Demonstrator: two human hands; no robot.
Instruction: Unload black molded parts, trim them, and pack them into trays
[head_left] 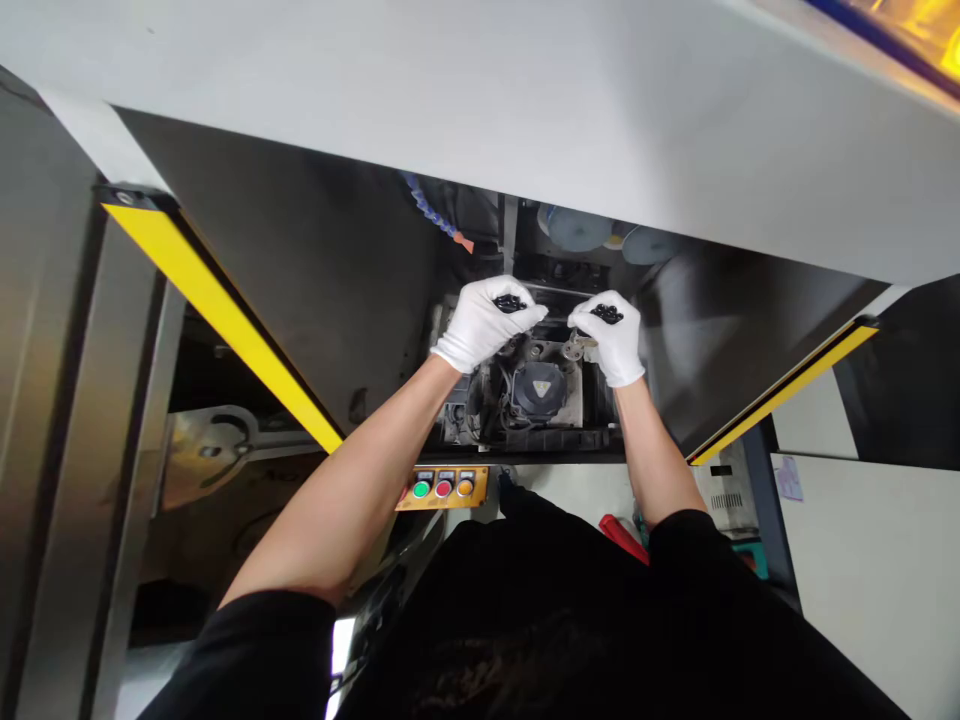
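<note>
Left hand (pixel 486 318): gloved fingers were curled in, black pieces (pixel 510 303) held in the curl; beyond the round cover (pixel 537 398), left side.
Right hand (pixel 615 335): same curl, held black bits (pixel 607 314); beyond the cover, right side.
Blue hose (pixel 429 206): ran farther beyond the cover, left.
Grey discs (pixel 577 231): sat farther beyond it, right.
Buttons (pixel 443 488): sat nearer than the cover, left.
</note>
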